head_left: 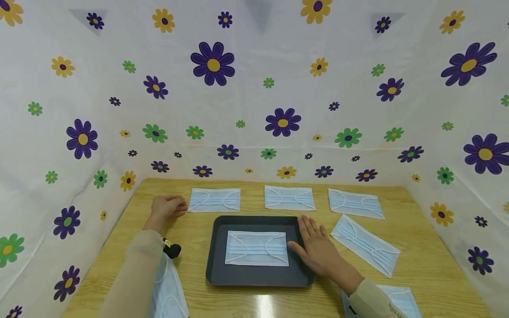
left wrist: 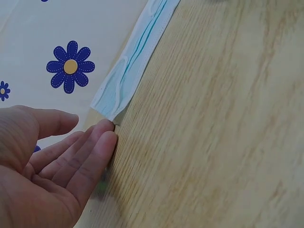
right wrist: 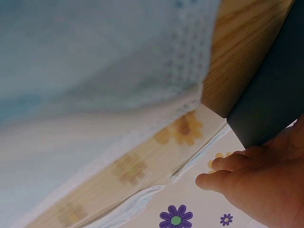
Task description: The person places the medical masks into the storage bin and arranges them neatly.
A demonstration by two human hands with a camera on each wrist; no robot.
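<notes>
While my right hand (head_left: 318, 251) lies across the right rim of the tray (head_left: 258, 276), fingers straight and holding nothing, my left hand (head_left: 169, 206) is beyond the tray's far-left corner, fingers straight, thumb apart, at the edge of a mask (head_left: 214, 201); whether they touch, I cannot tell. Its long axis runs left-right, along the tray's long side. Inside the tray, one mask lies likewise. Six surround it on the counter (head_left: 195, 265): three behind, two right, one left.
</notes>
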